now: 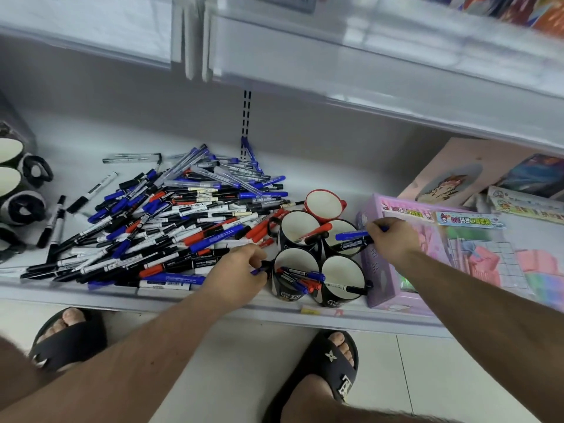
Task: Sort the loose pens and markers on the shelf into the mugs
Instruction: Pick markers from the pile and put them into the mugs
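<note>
A big heap of loose blue, black and red pens and markers [171, 221] covers the white shelf [274, 309]. To its right stand several black mugs and one red mug [324, 205]. My right hand [393, 239] grips a blue marker [351, 235] over the back right black mug [343, 242], where a black marker also lies across the rim. My left hand [236, 277] pinches a thin blue pen [258, 271] beside the front left black mug [294, 277], which holds several small blue and red pens. A black marker lies in the front right mug [341, 280].
A lilac craft box [406, 264] stands right of the mugs, with pink packets behind it. More mugs [12, 181] sit at the far left. An upper shelf [366, 80] overhangs. My sandalled feet stand on the tiled floor below.
</note>
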`<state>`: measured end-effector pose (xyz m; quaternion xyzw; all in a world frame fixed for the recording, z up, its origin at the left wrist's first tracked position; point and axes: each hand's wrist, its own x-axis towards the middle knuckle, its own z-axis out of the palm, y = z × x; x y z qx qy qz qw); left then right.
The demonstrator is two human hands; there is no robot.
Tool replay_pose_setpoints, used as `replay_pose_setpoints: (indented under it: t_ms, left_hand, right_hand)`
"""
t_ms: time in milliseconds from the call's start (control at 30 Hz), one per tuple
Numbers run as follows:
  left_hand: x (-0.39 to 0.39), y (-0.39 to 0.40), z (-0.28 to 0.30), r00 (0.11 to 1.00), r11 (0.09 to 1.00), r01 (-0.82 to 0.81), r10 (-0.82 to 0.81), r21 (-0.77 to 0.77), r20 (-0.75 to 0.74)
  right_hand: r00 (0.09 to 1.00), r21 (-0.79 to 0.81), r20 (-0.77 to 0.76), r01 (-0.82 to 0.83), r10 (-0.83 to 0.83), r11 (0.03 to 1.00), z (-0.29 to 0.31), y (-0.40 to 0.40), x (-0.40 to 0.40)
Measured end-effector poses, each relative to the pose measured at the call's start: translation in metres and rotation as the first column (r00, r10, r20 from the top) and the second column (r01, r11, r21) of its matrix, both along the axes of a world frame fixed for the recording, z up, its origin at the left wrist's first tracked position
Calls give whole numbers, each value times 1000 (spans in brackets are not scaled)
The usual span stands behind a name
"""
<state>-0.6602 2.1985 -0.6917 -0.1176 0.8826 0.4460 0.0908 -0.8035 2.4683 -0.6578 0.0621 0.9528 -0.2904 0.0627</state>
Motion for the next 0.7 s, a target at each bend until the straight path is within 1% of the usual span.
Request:
replay_pose_setpoints:
  t_ms: [167, 233, 300, 433, 500, 533, 600, 700]
  left_hand:
    - [2, -5, -10, 1000, 1000, 7, -7, -15, 14]
    - [3, -10, -14, 1000, 1000, 6, -6, -5, 21]
    - [3, -15, -18, 999, 1000, 2, -2, -1, 36]
    - [2, -25, -25, 998, 1000, -21, 20, 13, 53]
    - [3, -29, -27, 998, 1000, -20, 20, 14, 55]
    - [4, -32, -27, 998, 1000, -18, 17, 10, 56]
    - [5, -38, -27, 997, 1000, -24, 23, 12, 73]
    - [4, -52, -27, 994, 999, -38, 40, -24, 102]
  right_hand:
    - [990, -50, 141, -10, 17, 999, -25, -5, -5]
    - [987, -65, 154, -24, 33, 998, -26, -7, -6]
    - [992, -55, 118, -44, 50, 997, -16, -13, -6]
    - [995, 74, -31, -88, 90, 993, 7, -31, -8]
    - [988, 61, -91, -123, 128, 991, 17, -49, -3]
    - [981, 37, -116, -150, 153, 988, 21, -60, 2]
    - [957, -13, -145, -254, 249, 967, 31, -88, 15]
    - [879, -16, -108, -469, 465, 883, 35, -130, 32]
